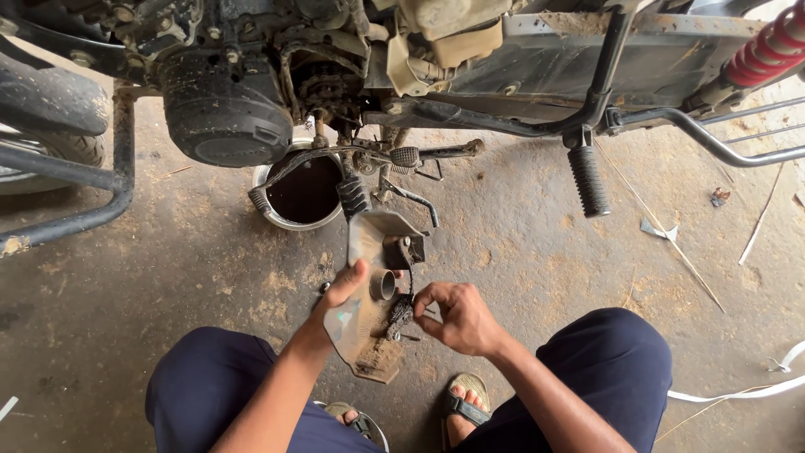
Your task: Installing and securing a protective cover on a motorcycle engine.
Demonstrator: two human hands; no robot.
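Note:
I squat beside a motorcycle [335,67]. My left hand [342,289] grips a bent, dirty metal cover plate [369,335] by its left edge, thumb near a short metal tube on it. My right hand [457,317] pinches a small greasy chain piece [399,315] that rests against the plate's right side. The plate's upper end [381,231] reaches up under the bike's footrest.
A round bowl of dark oil [306,193] stands under the engine [225,109]. A rubber footpeg [589,180] hangs to the right, a red shock spring [767,46] at top right. A tyre [50,147] sits left; scraps and a white strap [755,387] lie on the concrete.

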